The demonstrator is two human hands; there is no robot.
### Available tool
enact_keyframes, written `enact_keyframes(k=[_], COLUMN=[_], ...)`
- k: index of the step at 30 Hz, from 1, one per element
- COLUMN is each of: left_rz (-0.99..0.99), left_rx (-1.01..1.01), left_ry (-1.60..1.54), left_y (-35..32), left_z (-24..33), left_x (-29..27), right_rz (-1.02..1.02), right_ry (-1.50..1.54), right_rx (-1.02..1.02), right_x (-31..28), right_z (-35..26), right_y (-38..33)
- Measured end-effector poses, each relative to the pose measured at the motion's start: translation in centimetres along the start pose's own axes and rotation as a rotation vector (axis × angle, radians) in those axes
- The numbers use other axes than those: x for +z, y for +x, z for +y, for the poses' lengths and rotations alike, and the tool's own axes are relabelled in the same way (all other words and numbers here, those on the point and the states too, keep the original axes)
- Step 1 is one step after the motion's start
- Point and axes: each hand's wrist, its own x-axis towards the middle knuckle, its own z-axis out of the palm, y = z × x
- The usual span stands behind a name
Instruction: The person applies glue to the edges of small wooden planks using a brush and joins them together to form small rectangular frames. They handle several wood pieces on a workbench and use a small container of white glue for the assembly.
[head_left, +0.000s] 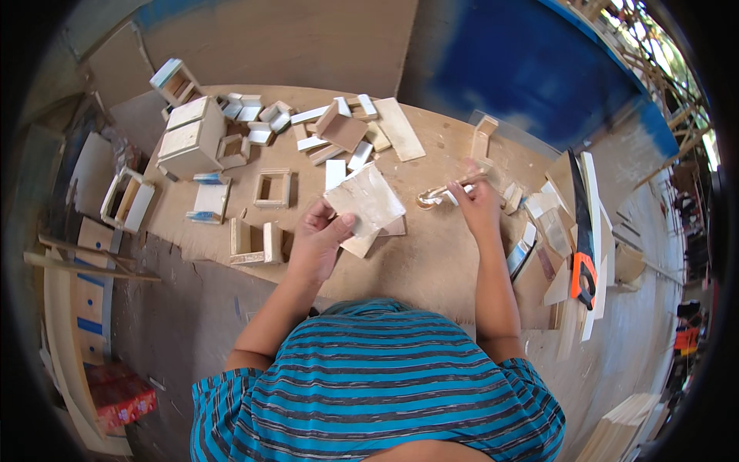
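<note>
I judged it best to keep the panel steady and the stick lightly held. Left of the cup, my left hand pinched the panel's edge, thumb on top; right of it, my right hand was curled around the stick. The panel lay between both.

Bench open front-centre, between left hand and right forearm. Second lane at back: between long board and L-block. Pot sits between the two. Left side blocked by cabinet, square frame, U-frame. Back middle choked with block pile. Right edge jammed: offcuts, then saw outboard of them.
</note>
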Motion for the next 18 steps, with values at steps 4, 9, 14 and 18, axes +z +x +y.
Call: enact_keyframes(k=[4, 9, 14, 18], left_rz=[-0.079, -0.130, -0.135, -0.042], left_rx=[-0.053, -0.051, 0.014, 0.092], left_ry=[-0.130, -0.229, -0.203, -0.095], left_y=[-0.4, -0.7, -1.3, -3.0], left_z=[-0.6, -0.1, 1.1, 4.4], left_x=[1.0, 2.0, 0.4, -1.5], right_rz=[0.354, -0.100, -0.443, -0.478], right_ry=[-0.130, 0.219, 0.797, 0.677], right_rx=[-0.273, -0.502, -0.020, -0.093], right_x=[-1.1, -0.2, 5.0, 7.8], right_z=[-0.4, -8.3, -12.0, -15.4], right_y=[-2.1, -5.6, -6.9, -6.0])
